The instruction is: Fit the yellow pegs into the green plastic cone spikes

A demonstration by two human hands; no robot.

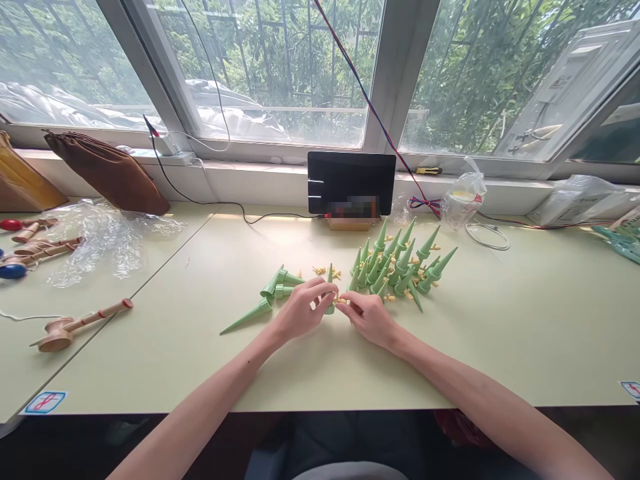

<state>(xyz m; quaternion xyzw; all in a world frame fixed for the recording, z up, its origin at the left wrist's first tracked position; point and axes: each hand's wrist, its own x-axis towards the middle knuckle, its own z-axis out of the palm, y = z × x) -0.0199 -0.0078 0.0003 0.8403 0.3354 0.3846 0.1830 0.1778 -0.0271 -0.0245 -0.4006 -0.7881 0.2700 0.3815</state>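
Note:
My left hand (306, 308) is closed round a green plastic spike (330, 273), its tip pointing up. Against the lower side of this spike, my right hand (369, 316) pinches a small yellow valve piece (341, 301). To the left of my left hand lie several loose green spikes (246, 316). Beyond my hands is a scatter of small yellow pieces (320, 271). On the right stands a dense group of green spikes (400, 267), most of them upright, with yellow pieces on them.
A dark tablet (352, 183) leans at the back by the window. A kendama (75, 327) and crumpled clear plastic (115, 243) lie on the left, near a brown pouch (110, 173). Clear bags (465, 193) and a coiled white cable (487, 237) are at the back right.

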